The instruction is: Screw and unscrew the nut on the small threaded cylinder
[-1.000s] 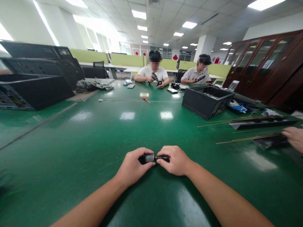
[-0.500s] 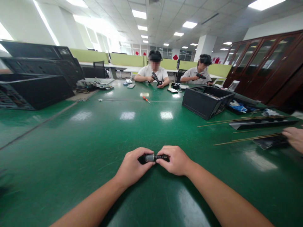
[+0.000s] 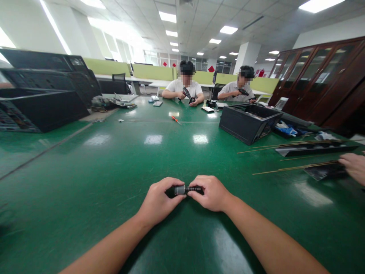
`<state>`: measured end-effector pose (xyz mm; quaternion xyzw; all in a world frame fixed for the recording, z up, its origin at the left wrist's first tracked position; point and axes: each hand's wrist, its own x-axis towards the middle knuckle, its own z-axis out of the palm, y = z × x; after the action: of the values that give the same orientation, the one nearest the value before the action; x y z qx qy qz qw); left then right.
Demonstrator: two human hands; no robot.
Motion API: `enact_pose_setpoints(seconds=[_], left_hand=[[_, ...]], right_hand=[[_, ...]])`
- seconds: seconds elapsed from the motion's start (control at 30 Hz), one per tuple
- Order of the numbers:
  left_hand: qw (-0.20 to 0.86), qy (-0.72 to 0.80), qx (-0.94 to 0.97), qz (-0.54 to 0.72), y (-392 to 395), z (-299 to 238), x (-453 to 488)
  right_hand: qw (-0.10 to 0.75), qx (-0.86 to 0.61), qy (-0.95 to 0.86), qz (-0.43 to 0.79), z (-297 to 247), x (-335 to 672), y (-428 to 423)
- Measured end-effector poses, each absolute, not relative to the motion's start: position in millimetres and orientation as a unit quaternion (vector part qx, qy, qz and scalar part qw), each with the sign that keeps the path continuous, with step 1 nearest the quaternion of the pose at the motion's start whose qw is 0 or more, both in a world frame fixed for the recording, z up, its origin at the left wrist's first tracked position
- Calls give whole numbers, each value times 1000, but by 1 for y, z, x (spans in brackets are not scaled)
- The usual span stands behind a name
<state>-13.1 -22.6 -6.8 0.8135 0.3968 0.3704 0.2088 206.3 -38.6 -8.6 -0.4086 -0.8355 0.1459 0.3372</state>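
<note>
The tool [image 3: 179, 190] sits crosswise between the hands, low in the middle of my view; whether it touches the green surface [image 3: 128, 160] I cannot tell. From the left, I see the left hand [image 3: 159, 196] half curled, thumb and fingers pinching the thicker end around a smooth grey sleeve. The right hand [image 3: 212, 194] curls in opposite it, fingertips pinching the thinner, ridged black end. Their fingertips nearly meet.

Farther out, left to right, I have a boxy left case [image 3: 57, 110] with flat black sides, then a jumbled parts heap [image 3: 114, 102]. A screwdriver [image 3: 174, 119] with an orange handle and thin shank lies on the glossy, scuffed top. Next come an open, box-shaped right case [image 3: 236, 123], slender tan sticks [image 3: 302, 142], a long angled strip [image 3: 302, 149], and, at the edge, a co-worker's hand [image 3: 355, 165] by a flat dark plate [image 3: 316, 173].
</note>
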Motion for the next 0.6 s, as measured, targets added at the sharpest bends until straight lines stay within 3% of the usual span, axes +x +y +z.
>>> enact_pose_setpoints(seconds=[0.6], left_hand=[[190, 395, 817, 375, -23, -4, -12]], right_hand=[[338, -414, -832, 147, -8, 207, -37]])
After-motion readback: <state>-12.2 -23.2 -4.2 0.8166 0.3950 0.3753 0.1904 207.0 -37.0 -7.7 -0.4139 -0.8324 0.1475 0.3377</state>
